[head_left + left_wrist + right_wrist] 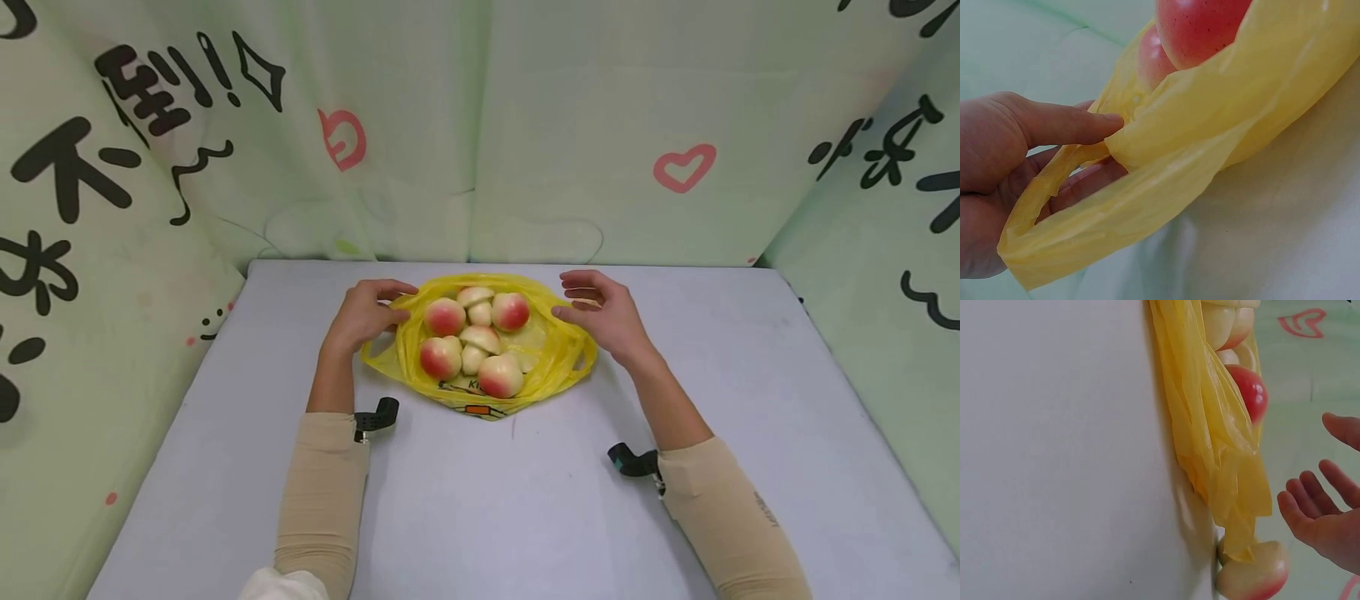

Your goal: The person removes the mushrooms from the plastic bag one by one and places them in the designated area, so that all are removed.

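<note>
A yellow plastic bag (551, 379) lies spread on the table with its mouth facing up. Inside it sit several red-blushed peaches (511, 312) and two pale mushrooms (480, 340). At the bag's left edge, my left hand (365, 317) pinches the rim; in the left wrist view the thumb is on top and the fingers are underneath, with a handle loop hanging over them. My right hand (606, 315) hovers by the bag's right edge, fingers loosely bent and holding nothing. In the right wrist view, another peach (1257, 572) shows beyond the bag's handle; the head view does not show it.
The white table (480, 508) extends in front and to both sides of the bag. A pale green printed curtain (555, 150) stands behind the table's back edge and along both sides. Each wrist carries a small black camera mount (378, 417).
</note>
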{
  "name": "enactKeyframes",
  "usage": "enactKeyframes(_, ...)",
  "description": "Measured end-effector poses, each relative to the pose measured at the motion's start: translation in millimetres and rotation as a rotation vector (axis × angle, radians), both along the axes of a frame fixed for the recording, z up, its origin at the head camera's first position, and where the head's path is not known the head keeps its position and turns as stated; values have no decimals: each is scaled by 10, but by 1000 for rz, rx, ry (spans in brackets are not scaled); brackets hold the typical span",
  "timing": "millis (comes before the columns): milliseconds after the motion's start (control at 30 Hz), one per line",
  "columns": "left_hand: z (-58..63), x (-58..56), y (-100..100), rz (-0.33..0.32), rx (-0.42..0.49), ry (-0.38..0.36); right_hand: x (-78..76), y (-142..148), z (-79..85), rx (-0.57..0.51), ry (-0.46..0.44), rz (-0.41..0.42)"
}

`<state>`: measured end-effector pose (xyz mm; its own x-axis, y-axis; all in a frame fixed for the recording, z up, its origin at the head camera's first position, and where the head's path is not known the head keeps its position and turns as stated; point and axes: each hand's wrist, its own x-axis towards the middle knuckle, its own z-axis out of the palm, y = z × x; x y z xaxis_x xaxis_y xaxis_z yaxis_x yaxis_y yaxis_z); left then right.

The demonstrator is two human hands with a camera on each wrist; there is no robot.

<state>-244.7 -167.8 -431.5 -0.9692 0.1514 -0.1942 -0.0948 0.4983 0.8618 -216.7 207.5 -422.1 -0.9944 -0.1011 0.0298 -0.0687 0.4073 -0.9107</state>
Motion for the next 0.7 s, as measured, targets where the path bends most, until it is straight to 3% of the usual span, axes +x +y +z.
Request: enactKeyframes(700, 12, 7, -10, -8, 14, 9, -114, -269, -100, 1, -65, 98)
